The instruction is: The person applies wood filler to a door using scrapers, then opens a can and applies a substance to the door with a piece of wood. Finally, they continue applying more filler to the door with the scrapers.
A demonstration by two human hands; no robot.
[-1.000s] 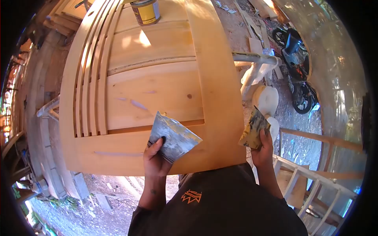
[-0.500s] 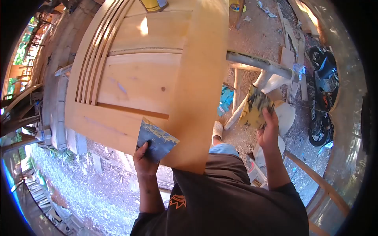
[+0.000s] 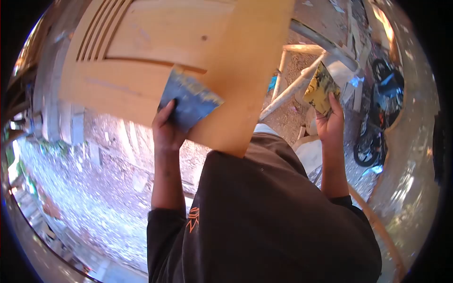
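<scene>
My left hand (image 3: 166,129) is closed on a blue-grey sheet of sandpaper (image 3: 192,104), its thumb on the face and a ragged yellowish strip along the upper edge. This sheet is held over the near edge of a wooden door panel (image 3: 245,70) with slatted grooves. Off to the right of the panel, my right hand (image 3: 330,123) grips a second sheet of sandpaper (image 3: 321,89), yellowish with black worn patches. Its thumb presses on the sheet's right edge; the other fingers are mostly hidden behind it.
A pole-built trestle (image 3: 295,92) stands beside and below the panel. A motorbike (image 3: 377,113) is parked at the right. Shavings and scraps cover the ground (image 3: 106,184), and boards (image 3: 52,85) stand at the left.
My view has shifted so the panel sits higher and the can on it is out of sight. Both hands appear higher, still holding their sheets; the right sheet is turned more edge-on.
</scene>
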